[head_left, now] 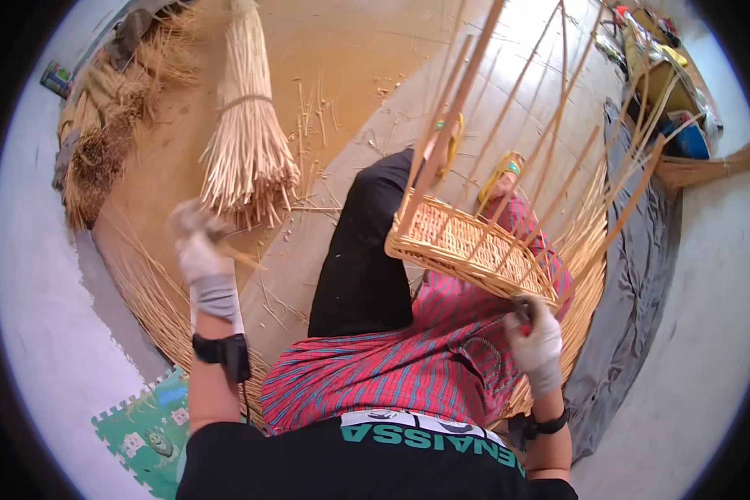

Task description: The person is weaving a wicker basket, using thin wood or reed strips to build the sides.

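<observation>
A woven wicker basket base (475,242), with long upright stakes rising from its edges, rests tilted on my lap. My right hand (537,346), in a whitish glove, is closed at the base's near right corner. A small dark thing with a red part (523,322) shows between its fingers; its kind is unclear. Off to the left, away from the basket, my gloved left hand (202,246) is smeared by motion. A pale short strip (243,257) shows beside it, and I cannot tell whether the fingers hold it.
A tied bundle of wicker rods (246,150) lies ahead of my left hand. More bundles (108,133) line the left wall. Loose rods (587,283) lie along my right side, beside a grey cloth (633,317). Cut scraps (317,112) litter the floor; a green foam mat (154,433) is near left.
</observation>
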### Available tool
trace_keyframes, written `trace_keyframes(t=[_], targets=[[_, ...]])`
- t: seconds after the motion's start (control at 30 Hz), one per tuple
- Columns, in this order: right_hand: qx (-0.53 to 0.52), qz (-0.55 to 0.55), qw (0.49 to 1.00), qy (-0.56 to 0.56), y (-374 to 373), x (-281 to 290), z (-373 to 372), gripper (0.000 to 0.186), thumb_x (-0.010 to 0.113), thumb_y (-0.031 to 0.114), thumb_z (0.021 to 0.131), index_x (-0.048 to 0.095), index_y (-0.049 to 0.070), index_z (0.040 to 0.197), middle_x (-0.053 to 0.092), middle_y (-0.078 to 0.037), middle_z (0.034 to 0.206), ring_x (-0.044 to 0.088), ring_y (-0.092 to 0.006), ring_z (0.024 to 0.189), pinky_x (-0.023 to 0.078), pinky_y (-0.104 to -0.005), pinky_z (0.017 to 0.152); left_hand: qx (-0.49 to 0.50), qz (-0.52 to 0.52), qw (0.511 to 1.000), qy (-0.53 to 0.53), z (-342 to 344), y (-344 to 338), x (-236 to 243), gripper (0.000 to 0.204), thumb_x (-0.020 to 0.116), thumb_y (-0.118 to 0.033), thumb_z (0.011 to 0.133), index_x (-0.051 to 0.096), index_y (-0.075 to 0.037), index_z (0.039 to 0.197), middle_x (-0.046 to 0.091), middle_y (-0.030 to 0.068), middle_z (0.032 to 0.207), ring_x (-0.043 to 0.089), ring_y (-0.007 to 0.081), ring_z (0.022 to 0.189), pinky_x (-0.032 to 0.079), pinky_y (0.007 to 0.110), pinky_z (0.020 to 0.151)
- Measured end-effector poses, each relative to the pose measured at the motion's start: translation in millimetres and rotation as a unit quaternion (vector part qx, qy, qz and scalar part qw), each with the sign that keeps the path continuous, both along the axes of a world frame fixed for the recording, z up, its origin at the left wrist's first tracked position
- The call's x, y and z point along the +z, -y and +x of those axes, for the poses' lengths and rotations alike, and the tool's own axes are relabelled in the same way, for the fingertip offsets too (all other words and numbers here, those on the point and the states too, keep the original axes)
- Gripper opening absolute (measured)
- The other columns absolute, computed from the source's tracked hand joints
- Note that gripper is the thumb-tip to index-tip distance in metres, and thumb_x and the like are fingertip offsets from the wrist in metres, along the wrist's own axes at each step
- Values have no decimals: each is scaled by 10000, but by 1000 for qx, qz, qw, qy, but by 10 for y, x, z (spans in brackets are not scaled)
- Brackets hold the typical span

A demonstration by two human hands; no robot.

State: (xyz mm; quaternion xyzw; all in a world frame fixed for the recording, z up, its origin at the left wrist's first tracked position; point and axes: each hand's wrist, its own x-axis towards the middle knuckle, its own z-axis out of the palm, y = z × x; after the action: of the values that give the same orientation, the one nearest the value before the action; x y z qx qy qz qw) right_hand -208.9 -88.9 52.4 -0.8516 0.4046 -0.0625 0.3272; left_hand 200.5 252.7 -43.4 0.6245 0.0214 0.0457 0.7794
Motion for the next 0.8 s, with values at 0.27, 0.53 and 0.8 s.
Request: trace_keyframes(t=[0.27,0.53,0.8], targets=[[-424,226,731,485,549,-475,-975,239,593,192,1066,582,65,1268,517,14,696,507,-107,524,446,-277,474,78,663,663,-338,-248,-2188,-1268,604,681,-262,1003,482,31,1492,549,189,1482,572,288,1296,454,379,1109],[-392,135,785,460,353,-1071,-889,321,601,113,1052,521,48,1356,591,7,807,588,-86,687,491,-236,600,-680,188,704,79,-1545,1906,774,258,581,-54,1012,667,-10,1251,740,71,992,664,88,776,551,250,703],[-365,174,769,495,105,-1080,-1141,311,667,89,1012,539,30,1288,666,-40,978,659,-144,851,552,-290,799,-673,39,627,-391,-3324,4146,659,431,618,18,973,450,-67,1361,605,123,1152,727,352,943,629,370,650]])
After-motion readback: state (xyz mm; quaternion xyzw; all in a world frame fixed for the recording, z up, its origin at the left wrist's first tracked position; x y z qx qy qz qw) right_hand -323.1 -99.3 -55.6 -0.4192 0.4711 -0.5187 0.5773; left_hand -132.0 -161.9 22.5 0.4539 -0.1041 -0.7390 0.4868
